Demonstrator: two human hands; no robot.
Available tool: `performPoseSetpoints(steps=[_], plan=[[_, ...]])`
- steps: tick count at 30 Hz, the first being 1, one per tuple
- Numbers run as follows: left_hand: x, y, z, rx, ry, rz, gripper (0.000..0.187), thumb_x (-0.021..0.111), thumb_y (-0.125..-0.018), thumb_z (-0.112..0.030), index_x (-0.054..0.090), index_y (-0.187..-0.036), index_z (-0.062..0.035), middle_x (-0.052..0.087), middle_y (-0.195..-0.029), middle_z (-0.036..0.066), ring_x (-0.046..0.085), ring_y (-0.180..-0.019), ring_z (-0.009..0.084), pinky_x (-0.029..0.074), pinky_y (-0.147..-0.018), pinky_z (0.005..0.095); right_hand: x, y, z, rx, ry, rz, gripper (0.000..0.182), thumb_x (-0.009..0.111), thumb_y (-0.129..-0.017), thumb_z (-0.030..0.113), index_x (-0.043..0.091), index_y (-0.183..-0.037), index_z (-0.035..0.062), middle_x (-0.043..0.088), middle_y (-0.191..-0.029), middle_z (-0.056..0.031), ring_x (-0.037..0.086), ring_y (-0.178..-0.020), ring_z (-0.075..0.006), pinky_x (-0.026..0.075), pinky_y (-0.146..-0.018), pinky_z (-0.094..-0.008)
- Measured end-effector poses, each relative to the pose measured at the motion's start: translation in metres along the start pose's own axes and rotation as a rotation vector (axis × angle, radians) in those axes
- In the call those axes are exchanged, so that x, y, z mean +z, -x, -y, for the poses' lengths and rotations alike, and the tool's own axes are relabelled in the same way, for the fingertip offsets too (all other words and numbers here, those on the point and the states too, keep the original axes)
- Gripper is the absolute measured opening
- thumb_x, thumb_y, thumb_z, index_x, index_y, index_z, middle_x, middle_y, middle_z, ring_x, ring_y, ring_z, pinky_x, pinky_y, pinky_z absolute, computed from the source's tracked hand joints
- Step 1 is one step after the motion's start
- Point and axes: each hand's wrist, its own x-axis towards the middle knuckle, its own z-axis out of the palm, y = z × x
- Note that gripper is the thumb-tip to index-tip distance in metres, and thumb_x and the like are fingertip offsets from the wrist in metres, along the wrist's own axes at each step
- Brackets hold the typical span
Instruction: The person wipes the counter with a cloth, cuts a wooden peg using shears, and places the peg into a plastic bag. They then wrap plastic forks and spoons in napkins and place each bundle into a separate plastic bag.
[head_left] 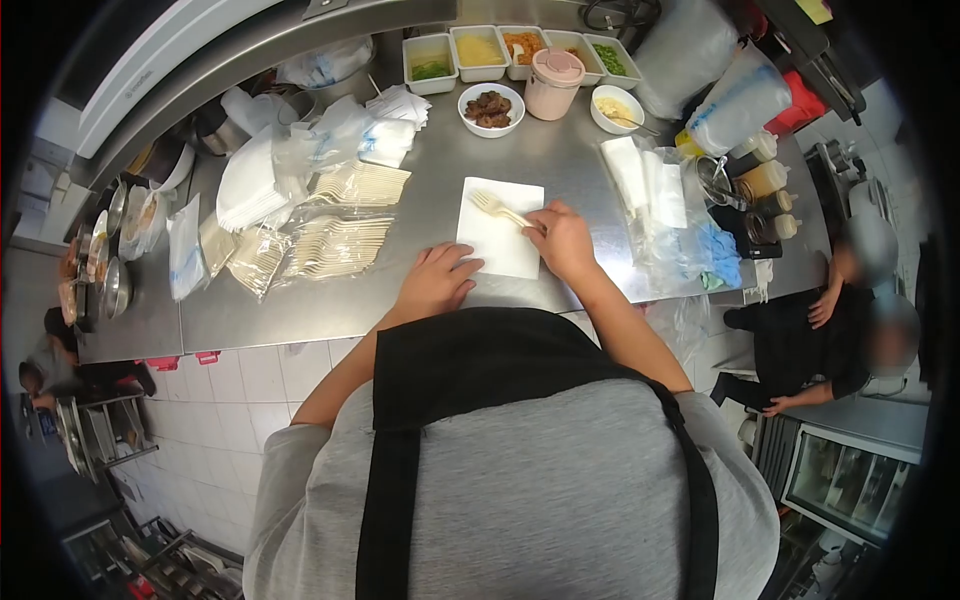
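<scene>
A white paper napkin (500,254) lies on the steel counter in front of me. My right hand (566,240) pinches the handle of a pale beige fork (500,209), whose tines point up and left over the napkin. My left hand (437,280) rests at the napkin's lower left corner, fingers laid out and holding nothing. To its left are several stacks of similar beige forks (340,245) in clear plastic wrap, beside a pile of white folded napkins (250,190).
Behind the napkin stand a bowl of brown food (491,110), a pink lidded container (553,85), a small bowl with a spoon (617,109) and several food tubs (480,52). Plastic bags (660,230) and sauce bottles (765,180) sit at the right. Other people (810,340) are at the far right.
</scene>
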Motion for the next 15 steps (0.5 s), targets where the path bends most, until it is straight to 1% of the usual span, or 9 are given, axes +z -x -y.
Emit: performPoseSetpoints(steps=[3, 6, 9, 11, 12, 13, 14, 15], plan=[[-0.001, -0.007, 0.004, -0.01, 0.019, -0.011, 0.035, 0.07, -0.072, -0.011, 0.063, -0.106, -0.0112, 0.057, -0.113, 0.007, 0.053, -0.106, 0.0282, 0.041, -0.091, 0.0413, 0.007, -0.002, 0.004, -0.02, 0.08, -0.044, 0.02, 0.075, -0.067, 0.015, 0.072, -0.087, 0.0086, 0.064, -0.087, -0.0102, 0.062, -0.081, -0.03, 0.051, -0.072, -0.0389], [-0.002, -0.013, 0.012, -0.004, 0.037, 0.063, 0.029, 0.071, -0.072, -0.013, 0.065, -0.1, -0.0104, 0.06, -0.105, 0.006, 0.055, -0.102, 0.0273, 0.04, -0.091, 0.0413, 0.012, -0.008, 0.004, -0.035, 0.124, 0.022, 0.02, 0.073, -0.068, 0.017, 0.071, -0.086, 0.0085, 0.064, -0.088, -0.0098, 0.061, -0.085, -0.0294, 0.051, -0.075, -0.0385], [-0.001, -0.014, 0.014, 0.007, 0.025, 0.058, 0.023, 0.068, -0.074, -0.015, 0.066, -0.097, -0.011, 0.06, -0.098, 0.007, 0.055, -0.099, 0.0253, 0.039, -0.09, 0.0397, 0.014, -0.011, -0.004, -0.08, 0.181, 0.035, 0.018, 0.069, -0.071, 0.019, 0.071, -0.086, 0.0088, 0.064, -0.088, -0.0103, 0.06, -0.087, -0.0292, 0.051, -0.079, -0.0384], [0.003, -0.012, 0.02, 0.054, -0.008, 0.029, 0.023, 0.067, -0.076, -0.016, 0.065, -0.098, -0.0107, 0.06, -0.098, 0.007, 0.056, -0.098, 0.0259, 0.039, -0.09, 0.04, 0.01, -0.015, -0.004, -0.122, 0.184, 0.033, 0.018, 0.065, -0.073, 0.019, 0.071, -0.087, 0.0098, 0.064, -0.089, -0.0106, 0.06, -0.091, -0.0284, 0.051, -0.081, -0.0381], [0.006, -0.009, 0.022, 0.054, -0.01, 0.033, 0.025, 0.066, -0.076, -0.015, 0.065, -0.1, -0.0101, 0.06, -0.101, 0.007, 0.055, -0.099, 0.0266, 0.039, -0.09, 0.0406, 0.026, -0.018, -0.02, -0.169, 0.205, 0.013, 0.017, 0.063, -0.073, 0.017, 0.071, -0.086, 0.0096, 0.064, -0.09, -0.0101, 0.06, -0.092, -0.028, 0.051, -0.081, -0.0383], [0.012, -0.005, 0.025, 0.026, 0.012, 0.047, 0.027, 0.066, -0.076, -0.014, 0.065, -0.102, -0.0106, 0.06, -0.103, 0.007, 0.055, -0.101, 0.0271, 0.04, -0.089, 0.0414, 0.034, -0.024, -0.023, -0.117, 0.303, 0.117, 0.016, 0.06, -0.074, 0.017, 0.07, -0.084, 0.0078, 0.064, -0.091, -0.0105, 0.06, -0.092, -0.0278, 0.052, -0.08, -0.039], [0.015, -0.004, 0.028, 0.027, -0.026, 0.069, 0.03, 0.067, -0.075, -0.015, 0.064, -0.104, -0.0108, 0.06, -0.105, 0.006, 0.054, -0.102, 0.0279, 0.041, -0.088, 0.0423, 0.038, -0.025, -0.028, -0.268, 0.365, 0.071, 0.015, 0.057, -0.075, 0.015, 0.069, -0.08, 0.0067, 0.064, -0.089, -0.0116, 0.06, -0.091, -0.0281, 0.052, -0.079, -0.0401], [0.019, -0.002, 0.034, 0.068, -0.022, 0.067, 0.03, 0.068, -0.075, -0.016, 0.064, -0.104, -0.0108, 0.06, -0.104, 0.007, 0.055, -0.1, 0.0287, 0.043, -0.085, 0.0428, 0.053, -0.027, -0.038, -0.241, 0.411, 0.094, 0.016, 0.056, -0.075, 0.014, 0.068, -0.08, 0.0068, 0.063, -0.089, -0.0124, 0.06, -0.092, -0.0282, 0.051, -0.079, -0.0405]])
